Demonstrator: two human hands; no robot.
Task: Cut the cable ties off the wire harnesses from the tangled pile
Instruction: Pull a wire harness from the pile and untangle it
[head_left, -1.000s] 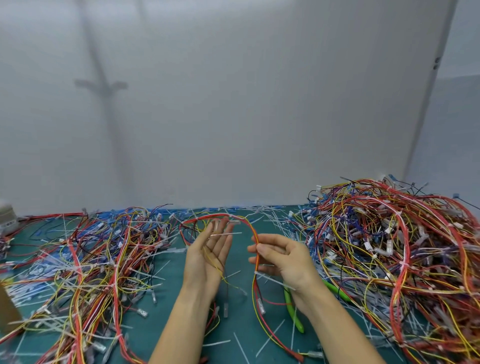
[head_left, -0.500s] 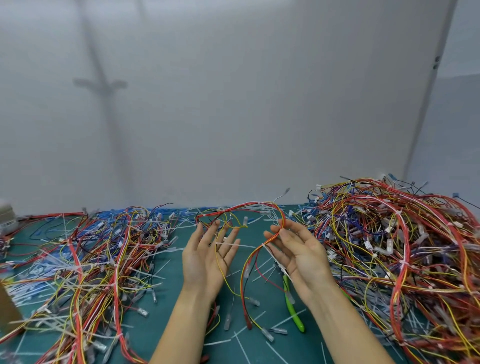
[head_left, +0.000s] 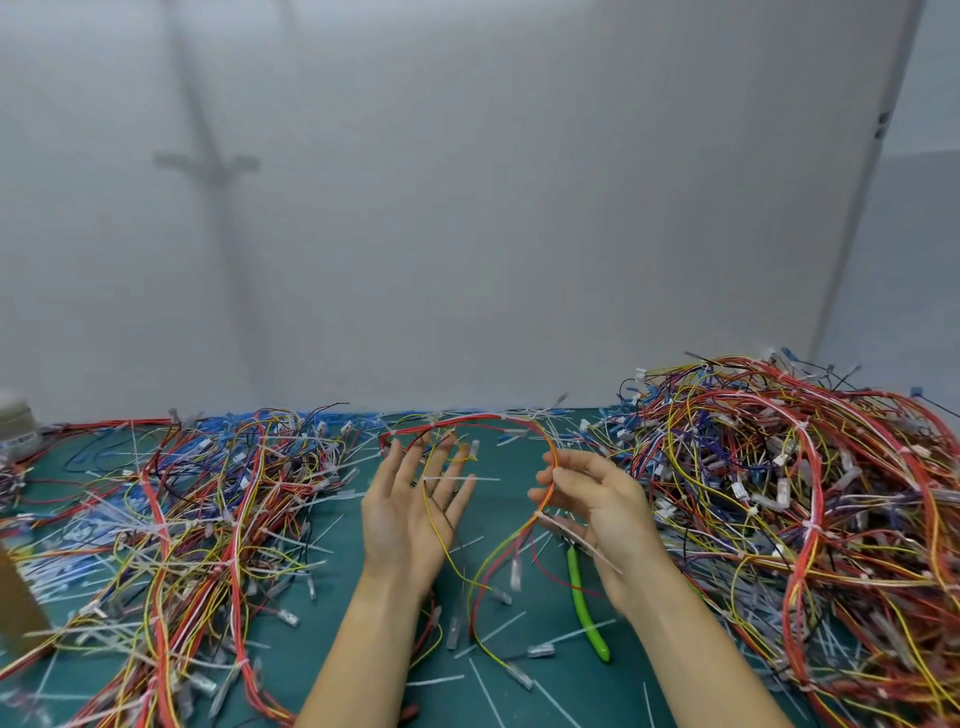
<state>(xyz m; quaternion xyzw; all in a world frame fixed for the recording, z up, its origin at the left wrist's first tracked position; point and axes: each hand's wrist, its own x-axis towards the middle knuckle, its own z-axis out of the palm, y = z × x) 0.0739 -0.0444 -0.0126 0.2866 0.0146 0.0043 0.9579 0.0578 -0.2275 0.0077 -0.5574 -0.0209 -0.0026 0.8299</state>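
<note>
The harness, arched above the desk, has been pinched again in the grip of the right hand; the left hand is held flat open. A cable tie is thereby exposed, but the green cutters are yet to be taken up.

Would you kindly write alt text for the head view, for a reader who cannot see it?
The right hand pinches a red and yellow wire harness looped across to the open left hand, above a green mat flanked by tangled wire piles.
</note>
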